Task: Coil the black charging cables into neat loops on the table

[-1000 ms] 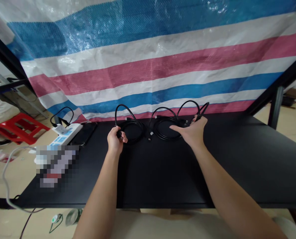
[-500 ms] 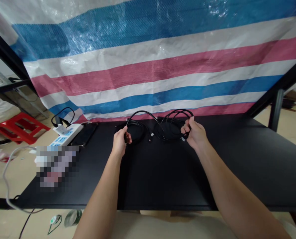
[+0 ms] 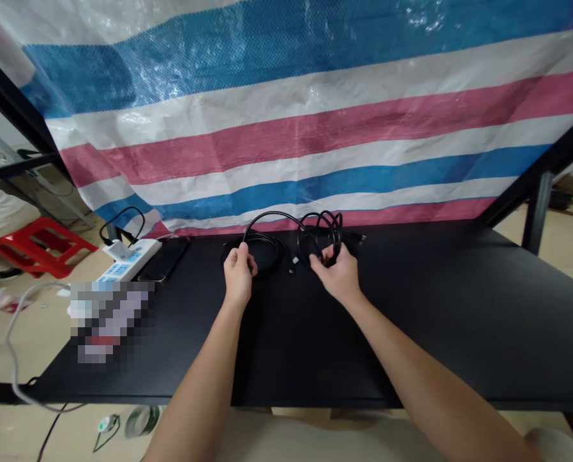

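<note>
Cable [image 3: 336,240] bunched tighter, right hand [image 3: 340,274] now nearer left hand [image 3: 239,274]

Bare forearms [image 3: 202,378], bare hands [image 3: 239,273]

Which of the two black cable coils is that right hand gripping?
The right coil, its loops bunched upright in the right hand; the left coil lies on the black tabletop beside the left hand.

There are two hands [image 3: 239,273] [image 3: 339,274], one power strip [image 3: 133,259], one stool [image 3: 40,229].
</note>
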The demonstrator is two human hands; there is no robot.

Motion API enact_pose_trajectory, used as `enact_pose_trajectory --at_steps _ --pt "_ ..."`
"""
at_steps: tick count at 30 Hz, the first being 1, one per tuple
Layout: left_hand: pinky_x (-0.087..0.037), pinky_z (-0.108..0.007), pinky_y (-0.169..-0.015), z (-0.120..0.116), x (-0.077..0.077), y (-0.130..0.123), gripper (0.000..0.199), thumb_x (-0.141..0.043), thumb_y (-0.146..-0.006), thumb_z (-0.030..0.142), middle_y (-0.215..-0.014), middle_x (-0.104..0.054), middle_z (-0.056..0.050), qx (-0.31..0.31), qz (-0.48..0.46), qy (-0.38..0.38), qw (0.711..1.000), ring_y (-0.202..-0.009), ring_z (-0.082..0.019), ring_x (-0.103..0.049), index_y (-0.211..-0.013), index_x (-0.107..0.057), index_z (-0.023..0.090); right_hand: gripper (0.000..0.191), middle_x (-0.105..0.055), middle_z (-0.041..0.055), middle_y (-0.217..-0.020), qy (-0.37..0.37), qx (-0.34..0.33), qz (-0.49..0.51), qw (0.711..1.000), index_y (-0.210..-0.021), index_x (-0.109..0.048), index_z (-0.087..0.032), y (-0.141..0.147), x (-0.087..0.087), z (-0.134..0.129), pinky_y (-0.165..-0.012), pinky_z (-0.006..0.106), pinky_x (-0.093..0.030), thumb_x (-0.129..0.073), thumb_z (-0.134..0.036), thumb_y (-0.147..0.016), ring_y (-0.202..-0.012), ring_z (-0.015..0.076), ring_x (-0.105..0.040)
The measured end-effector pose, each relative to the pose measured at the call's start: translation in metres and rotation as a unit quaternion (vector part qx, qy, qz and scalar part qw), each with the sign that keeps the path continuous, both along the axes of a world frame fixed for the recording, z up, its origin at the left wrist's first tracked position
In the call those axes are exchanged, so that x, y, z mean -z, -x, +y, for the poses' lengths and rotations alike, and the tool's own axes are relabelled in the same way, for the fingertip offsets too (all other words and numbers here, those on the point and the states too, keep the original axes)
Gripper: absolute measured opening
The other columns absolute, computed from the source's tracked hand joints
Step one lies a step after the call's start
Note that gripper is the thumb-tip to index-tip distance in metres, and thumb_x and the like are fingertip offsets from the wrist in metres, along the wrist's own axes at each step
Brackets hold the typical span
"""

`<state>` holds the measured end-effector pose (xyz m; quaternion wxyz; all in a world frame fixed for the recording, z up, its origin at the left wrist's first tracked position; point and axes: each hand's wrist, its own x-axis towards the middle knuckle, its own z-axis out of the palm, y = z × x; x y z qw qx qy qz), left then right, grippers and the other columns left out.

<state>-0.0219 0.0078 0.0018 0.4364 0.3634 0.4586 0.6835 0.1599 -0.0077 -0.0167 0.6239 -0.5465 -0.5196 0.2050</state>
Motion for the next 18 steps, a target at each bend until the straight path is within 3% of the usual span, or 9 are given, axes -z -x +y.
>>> enact_pose_trajectory --at_steps 2,4,7,9,12,15,18 --pt "-0.027 -0.02 -0.036 0.0 0.0 0.003 0.042 -0.067 -0.068 0.047 -0.042 -0.041 0.006 0.011 -0.012 -0.022 1.0 -0.034 -0.006 -0.037 -0.049 -0.042 0.02 0.038 -0.046 -0.0068 -0.047 0.015 0.039 0.07 0.997 -0.054 -0.036 -0.025 -0.006 -0.003 0.005 -0.053 0.028 -0.039 -0.069 -0.042 -0.058 -0.047 0.0109 -0.044" --pt "-0.036 -0.021 -0.043 -0.001 0.0 0.004 0.037 -0.071 -0.065 0.042 -0.049 -0.051 0.003 0.057 -0.009 -0.031 0.998 -0.042 -0.007 -0.046 -0.047 -0.048 0.018 0.041 -0.039 -0.0084 -0.041 0.027 0.028 0.174 0.984 -0.052 -0.034 -0.025 -0.014 -0.007 0.009 -0.046 0.026 -0.034 -0.07 -0.045 -0.058 -0.041 0.0097 -0.038" --pt "-0.047 -0.025 -0.063 -0.005 0.001 0.0 0.028 -0.079 -0.055 0.032 -0.08 -0.067 -0.006 0.171 -0.006 -0.006 0.985 -0.072 -0.015 -0.063 -0.047 -0.058 0.015 0.05 -0.025 -0.011 -0.036 0.042 -0.102 0.314 0.943 -0.049 -0.029 -0.024 -0.025 -0.015 0.007 -0.04 0.024 -0.028 -0.073 -0.045 -0.057 -0.035 0.0073 -0.028" --pt "-0.048 -0.029 -0.075 -0.01 0.002 -0.006 0.025 -0.082 -0.05 0.029 -0.101 -0.068 -0.01 0.247 -0.019 0.019 0.969 -0.093 -0.022 -0.064 -0.047 -0.062 0.014 0.056 -0.019 -0.011 -0.035 0.062 -0.199 0.357 0.91 -0.047 -0.024 -0.023 -0.027 -0.02 0.003 -0.039 0.023 -0.027 -0.073 -0.046 -0.06 -0.034 0.0067 -0.025" --pt "-0.047 -0.033 -0.079 -0.017 0.003 -0.015 0.024 -0.083 -0.049 0.028 -0.112 -0.066 -0.014 0.328 -0.04 0.043 0.943 -0.102 -0.028 -0.063 -0.047 -0.063 0.013 0.058 -0.017 -0.0096 -0.035 0.092 -0.29 0.374 0.876 -0.046 -0.02 -0.023 -0.02 -0.02 -0.003 -0.04 0.024 -0.029 -0.067 -0.051 -0.067 -0.034 0.0074 -0.025" --pt "-0.049 -0.034 -0.072 -0.019 0.004 -0.021 0.024 -0.08 -0.05 0.029 -0.103 -0.07 -0.015 0.327 -0.064 0.052 0.941 -0.085 -0.025 -0.068 -0.049 -0.063 0.013 0.057 -0.027 -0.0077 -0.035 0.127 -0.268 0.351 0.888 -0.044 -0.024 -0.024 -0.007 -0.012 -0.001 -0.042 0.026 -0.032 -0.066 -0.057 -0.064 -0.036 0.0091 -0.033" --pt "-0.049 -0.029 -0.06 -0.017 0.002 -0.021 0.029 -0.076 -0.049 0.028 -0.079 -0.072 -0.011 0.243 -0.081 0.054 0.965 -0.06 -0.017 -0.065 -0.042 -0.052 0.014 0.048 -0.039 -0.0044 -0.039 0.161 -0.14 0.249 0.945 -0.045 -0.035 -0.025 0.005 -0.001 0.004 -0.047 0.028 -0.037 -0.063 -0.059 -0.064 -0.04 0.0127 -0.042"
